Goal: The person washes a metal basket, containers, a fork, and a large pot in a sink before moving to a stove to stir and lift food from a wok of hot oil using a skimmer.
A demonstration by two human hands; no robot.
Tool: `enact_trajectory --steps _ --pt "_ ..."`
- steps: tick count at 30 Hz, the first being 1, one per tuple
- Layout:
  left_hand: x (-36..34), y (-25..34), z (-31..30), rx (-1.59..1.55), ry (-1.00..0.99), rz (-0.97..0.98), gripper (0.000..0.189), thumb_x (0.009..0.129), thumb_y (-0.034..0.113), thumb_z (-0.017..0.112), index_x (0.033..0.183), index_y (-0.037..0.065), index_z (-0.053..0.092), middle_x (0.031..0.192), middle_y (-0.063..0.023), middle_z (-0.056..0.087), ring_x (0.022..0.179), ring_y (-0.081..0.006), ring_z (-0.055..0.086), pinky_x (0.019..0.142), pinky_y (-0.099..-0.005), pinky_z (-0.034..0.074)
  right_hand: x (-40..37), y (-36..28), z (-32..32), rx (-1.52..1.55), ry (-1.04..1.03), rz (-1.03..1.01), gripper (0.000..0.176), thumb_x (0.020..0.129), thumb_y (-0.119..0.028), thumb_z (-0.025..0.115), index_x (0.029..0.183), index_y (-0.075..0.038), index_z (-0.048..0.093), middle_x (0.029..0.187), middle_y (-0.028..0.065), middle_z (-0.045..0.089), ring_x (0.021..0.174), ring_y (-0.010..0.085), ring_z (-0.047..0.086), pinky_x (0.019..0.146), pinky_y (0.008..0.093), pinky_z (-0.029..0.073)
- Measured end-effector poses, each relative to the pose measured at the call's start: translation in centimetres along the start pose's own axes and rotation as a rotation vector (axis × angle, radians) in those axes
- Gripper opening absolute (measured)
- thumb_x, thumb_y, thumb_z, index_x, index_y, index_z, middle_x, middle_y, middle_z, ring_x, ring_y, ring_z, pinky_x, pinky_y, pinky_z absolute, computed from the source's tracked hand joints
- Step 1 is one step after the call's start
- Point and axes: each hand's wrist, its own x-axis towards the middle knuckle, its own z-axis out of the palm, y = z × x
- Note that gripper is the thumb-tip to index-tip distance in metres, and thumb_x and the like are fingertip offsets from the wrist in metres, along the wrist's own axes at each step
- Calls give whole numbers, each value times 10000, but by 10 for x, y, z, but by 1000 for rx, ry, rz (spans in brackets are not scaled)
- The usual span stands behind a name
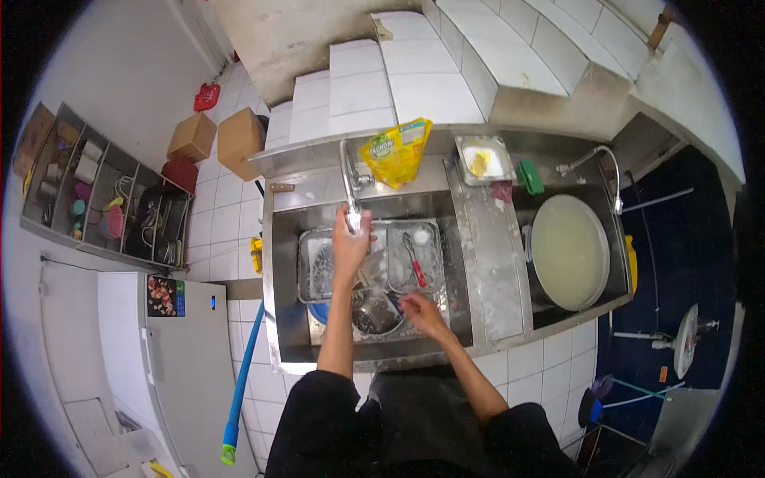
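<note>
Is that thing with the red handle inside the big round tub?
No, the tool with the red handle lies in the metal tray instead.

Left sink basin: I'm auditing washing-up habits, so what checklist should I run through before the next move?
1. Left hand at the curved silver metal faucet: ok, by the spout's end.
2. Right hand free of objects: cannot tell, its fingers are curled.
3. Red-handled metal utensil inside the silver rectangular metal tray: ok.
4. Tray free of suds: not ok, white foam shows.
5. Yellow plastic pouch clear of the tray: ok, on the ledge behind.
</note>
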Motion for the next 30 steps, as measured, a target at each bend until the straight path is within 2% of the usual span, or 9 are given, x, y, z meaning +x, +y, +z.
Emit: enact_trajectory --steps 4,12,16,19,20,22,24,25,30 --pt "-9 3 0 301 -27 177 381 895 301 556 1150 40 449 848 -61 576 678 -104 554 542 -239 467 12 7 3 150 -104 64 175 899 -110 518 1013 11 572 840 57 612 722 120 598 669 250 482" --pt "-11 -13 17 342 68 129 313 891 188 562 1143 34 456 819 -19 519 651 -93 487 588 -258 454 43 15 -4 365 -143 282 174 909 -146 509 1002 -17 579 879 73 635 729 119 609 577 230 477" --pt "-9 -6 21 426 43 90 343 906 190 523 1191 25 429 864 -46 524 691 -122 517 653 -269 465 78 -32 5 718 -187 387 287 920 -322 472 982 -65 584 857 61 642 715 146 624 628 270 491" --pt "-7 -16 15 -15 49 114 539 916 486 398 1215 39 421 1037 -111 537 918 -217 563 794 -375 503 131 -45 25 1105 -238 439 399 921 -392 411 1066 -44 543 980 98 612 871 204 599 732 338 486" --pt "-8 -24 14 -9 44 129 539 916 486 398 1215 39 421 1037 -111 537 918 -217 563 794 -375 503 149 -51 31 1336 -255 536 442 914 -404 418 1138 -33 507 1070 121 585 937 222 574 777 359 476" --pt "-17 -45 10 -884 213 -267 495 930 429 343 1189 17 436 1071 -151 549 1008 -253 547 837 -419 498 181 -34 58 1348 -206 519 449 916 -406 389 1130 -33 516 1038 134 578 956 245 551 819 397 462" --pt "-31 -56 26 -920 169 -311 474 922 397 335 1172 8 439 1100 -174 543 1037 -270 540 849 -417 495 206 -18 74 1337 -131 570 478 916 -435 365 1124 -37 530 1043 120 578 963 243 537 834 393 454" --pt "-27 -58 33 -961 115 -366 453 914 364 326 1155 -2 442 1128 -197 536 1066 -287 533 862 -415 492 241 49 115 1733 -655 185 515 882 -449 401 1149 -24 517 970 99 608 895 257 576 831 418 466" --pt "-8 -113 5 -1171 214 -339 466 881 383 346 1069 -19 488 974 -186 582 908 -323 588 815 -386 512 180 5 69 1368 -162 669 490 889 -403 391 1150 -6 513 989 105 604 943 255 572 892 403 447"
